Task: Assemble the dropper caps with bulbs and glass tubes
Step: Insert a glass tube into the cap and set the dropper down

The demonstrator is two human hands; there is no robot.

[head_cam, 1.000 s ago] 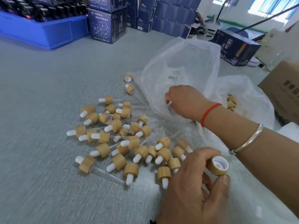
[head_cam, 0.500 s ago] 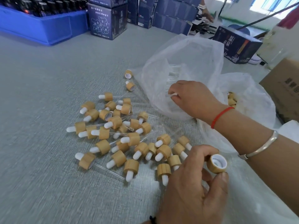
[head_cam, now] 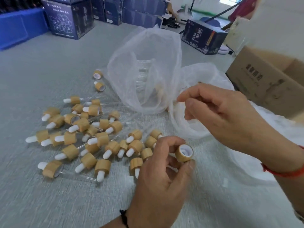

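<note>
Pile of finished droppers [head_cam: 92,137] spread over the tabletop's left-middle, tubes lying loose between the caps; a careless sweep of your forearm could roll or crack them. Your left hand [head_cam: 158,183] pinches one cap [head_cam: 184,153] between thumb and fingertips near the front edge, open end up, white liner showing. The grip is light, so the cap could twist or drop when the tube presses in. Your right hand [head_cam: 225,116] is above it, fingers pinched together as if on a glass tube; the blur hides it, so you cannot tell. A skewed entry could snap the glass. Plastic bag [head_cam: 144,71] sags open behind; it could snag your wrist.
</note>
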